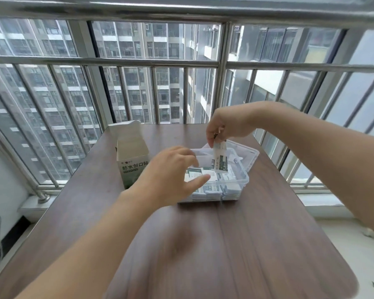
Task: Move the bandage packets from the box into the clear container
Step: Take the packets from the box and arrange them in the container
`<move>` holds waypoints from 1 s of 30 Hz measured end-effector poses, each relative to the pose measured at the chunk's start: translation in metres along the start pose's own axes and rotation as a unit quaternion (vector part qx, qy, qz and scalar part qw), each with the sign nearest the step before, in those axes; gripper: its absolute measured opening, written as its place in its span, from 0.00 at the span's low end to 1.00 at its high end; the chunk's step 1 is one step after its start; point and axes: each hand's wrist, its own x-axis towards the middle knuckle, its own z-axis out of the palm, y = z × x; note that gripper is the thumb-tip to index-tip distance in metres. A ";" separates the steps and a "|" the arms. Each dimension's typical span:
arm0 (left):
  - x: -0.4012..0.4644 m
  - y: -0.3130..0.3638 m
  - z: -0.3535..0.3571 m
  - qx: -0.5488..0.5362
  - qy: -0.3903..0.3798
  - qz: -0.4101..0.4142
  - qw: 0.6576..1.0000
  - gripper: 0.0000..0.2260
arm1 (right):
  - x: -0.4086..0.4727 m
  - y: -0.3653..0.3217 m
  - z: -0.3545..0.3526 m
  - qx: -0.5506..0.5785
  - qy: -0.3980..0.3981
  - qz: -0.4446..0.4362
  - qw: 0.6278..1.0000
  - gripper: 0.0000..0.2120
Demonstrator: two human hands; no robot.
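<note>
Pinching hand: the right hand (224, 126) hung over the clear container (235, 186), its fingers (212, 134) clamped on the top end of one bandage packet (220, 157).
Held packet: it dangled upright from that pinch, its lower end down inside the container, just above the packets already there.
Other hand: the left hand (168, 175) hovered at the container's near-left side, fingers apart and loosely bent, holding nothing; whether a fingertip touched the packets below, I could not tell.
Container: clear plastic, open on top, standing on the desk (257, 244) to the right of the box, with its lid (249, 155) lying behind it.
Packets inside: a loose pile of white and green bandage packets (216, 190) covered the container's floor, some stacked along the near wall.
Box: the white and green cardboard box (132, 160) stood upright on the desk just left of the container, top flap open; the left wrist hid its lower right corner, and its inside could not be seen.
Desk: dark wood grain, set against a window with metal bars (138, 61).
</note>
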 end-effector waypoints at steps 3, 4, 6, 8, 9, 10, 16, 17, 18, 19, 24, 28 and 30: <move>0.007 0.003 0.012 0.044 -0.050 0.016 0.998 0.28 | -0.009 0.011 0.002 0.017 0.014 0.007 1.000 0.10; 0.008 0.003 0.015 0.060 -0.065 0.016 0.996 0.30 | -0.011 0.014 0.004 0.019 0.020 0.009 1.000 0.10; 0.009 0.001 0.021 0.080 -0.089 0.012 0.993 0.33 | -0.012 0.019 0.006 0.017 0.019 0.017 1.000 0.10; 0.009 -0.001 0.024 0.072 -0.098 0.009 0.993 0.35 | -0.009 0.021 0.011 0.010 -0.001 0.023 1.000 0.10; 0.010 -0.001 0.024 0.065 -0.102 0.010 0.993 0.36 | -0.007 0.021 0.014 0.002 -0.013 0.022 1.000 0.10; 0.010 0.000 0.024 0.060 -0.107 0.014 0.992 0.37 | -0.004 0.020 0.018 -0.008 -0.025 0.020 0.999 0.11; 0.017 0.004 0.027 0.041 -0.148 0.004 0.988 0.37 | 0.011 0.016 0.037 -0.048 -0.088 0.022 0.995 0.10; 0.020 0.002 0.030 0.041 -0.155 -0.006 0.987 0.39 | 0.011 0.016 0.041 -0.050 -0.090 0.022 0.994 0.09; 0.022 0.000 0.032 0.044 -0.159 -0.014 0.986 0.40 | 0.012 0.016 0.045 -0.049 -0.086 0.021 0.995 0.08; 0.024 -0.001 0.034 0.051 -0.161 -0.020 0.985 0.41 | 0.011 0.016 0.048 -0.047 -0.078 0.019 0.996 0.08; 0.027 0.001 0.038 0.057 -0.173 -0.016 0.983 0.42 | 0.007 0.018 0.061 -0.047 -0.057 0.035 0.997 0.15; 0.028 0.001 0.036 0.045 -0.174 -0.017 0.984 0.42 | 0.006 0.020 0.069 -0.024 -0.062 0.041 0.997 0.22; 0.028 0.003 0.034 0.038 -0.179 -0.018 0.983 0.41 | 0.007 0.022 0.071 -0.011 -0.065 0.045 0.997 0.26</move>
